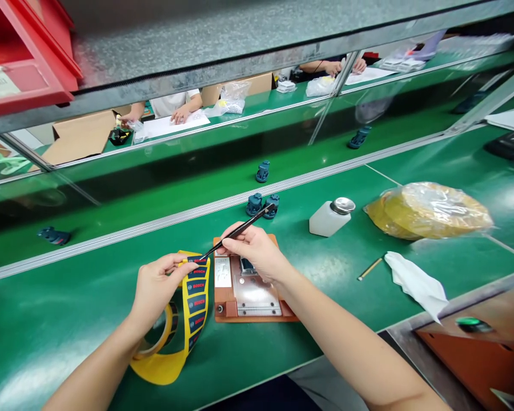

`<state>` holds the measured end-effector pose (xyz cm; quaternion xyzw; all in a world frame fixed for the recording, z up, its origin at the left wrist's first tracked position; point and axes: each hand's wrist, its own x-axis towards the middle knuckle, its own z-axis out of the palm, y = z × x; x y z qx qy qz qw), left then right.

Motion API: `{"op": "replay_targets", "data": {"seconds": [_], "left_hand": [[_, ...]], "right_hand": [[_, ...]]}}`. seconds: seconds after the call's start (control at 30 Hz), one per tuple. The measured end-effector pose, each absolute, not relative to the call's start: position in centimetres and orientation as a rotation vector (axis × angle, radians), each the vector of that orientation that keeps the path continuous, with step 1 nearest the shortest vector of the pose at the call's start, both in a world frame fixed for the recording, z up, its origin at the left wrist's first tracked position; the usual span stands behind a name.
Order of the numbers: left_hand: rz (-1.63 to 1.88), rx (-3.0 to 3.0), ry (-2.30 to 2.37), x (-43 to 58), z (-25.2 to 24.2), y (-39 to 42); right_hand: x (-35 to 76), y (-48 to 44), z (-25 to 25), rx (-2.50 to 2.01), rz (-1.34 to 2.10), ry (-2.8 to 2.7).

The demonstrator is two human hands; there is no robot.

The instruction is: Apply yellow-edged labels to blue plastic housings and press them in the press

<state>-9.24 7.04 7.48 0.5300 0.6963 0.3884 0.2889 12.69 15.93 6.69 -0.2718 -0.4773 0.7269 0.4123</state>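
Observation:
A yellow label roll with dark labels reading BOSCH trails from its coil on the green bench. My left hand pinches the upper end of this strip between thumb and fingers. In my right hand is a pair of black tweezers, its thin tip touching or just above the topmost label. Beneath my right hand lies a brown fixture with a metal plate; part of it is hidden by the hand. Two dark teal parts stand just beyond the tweezers' rear end.
A white bottle with a metal cap stands right of the fixture. Farther right are a plastic-wrapped yellow bundle, a white cloth and a thin stick. A metal shelf with a red bin overhangs. Co-workers' hands show behind the divider.

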Motion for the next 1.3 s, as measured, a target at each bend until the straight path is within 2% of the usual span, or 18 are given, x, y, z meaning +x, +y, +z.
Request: {"op": "replay_targets", "data": {"seconds": [0.13,0.33,0.5,0.63,0.7,0.77,0.83,0.9,1.0,1.13,1.3], "left_hand": [[0.910,1.545,1.855,-9.4,7.6,7.8],[0.147,2.004,2.244,-11.0,7.3,12.4],[0.003,2.051,2.221,-12.1,5.1,15.6],[-0.091,2.082,2.203,-11.8,6.2,14.6],[-0.038,2.160,2.308,-10.9,7.4,12.7],[0.234,2.350,2.302,-9.4,8.2,10.0],[0.610,2.560,1.977,-7.2,8.1,7.2],[0.760,2.658,1.530,-4.8,6.9,4.7],[0.673,2.691,1.205,-1.6,4.3,2.5],[0.641,2.712,1.236,0.1,1.9,2.0],[0.660,2.712,1.238,0.0,1.6,2.2]], "right_hand": [[13.0,15.7,7.0,-0.708,1.735,-1.247],[16.2,15.7,7.2,-0.795,1.522,-1.342],[19.8,16.2,6.9,-0.883,1.539,-1.371],[21.2,16.8,6.0,-0.904,1.606,-1.410],[21.4,17.1,5.4,-0.921,1.598,-1.412],[21.5,17.3,5.0,-0.928,1.603,-1.404],[21.5,17.4,4.7,-0.919,1.626,-1.392],[21.4,17.3,4.5,-0.912,1.628,-1.381],[21.4,17.0,4.3,-0.913,1.603,-1.376],[21.3,16.8,4.1,-0.922,1.586,-1.381],[21.3,16.9,3.6,-0.916,1.581,-1.394]]}}
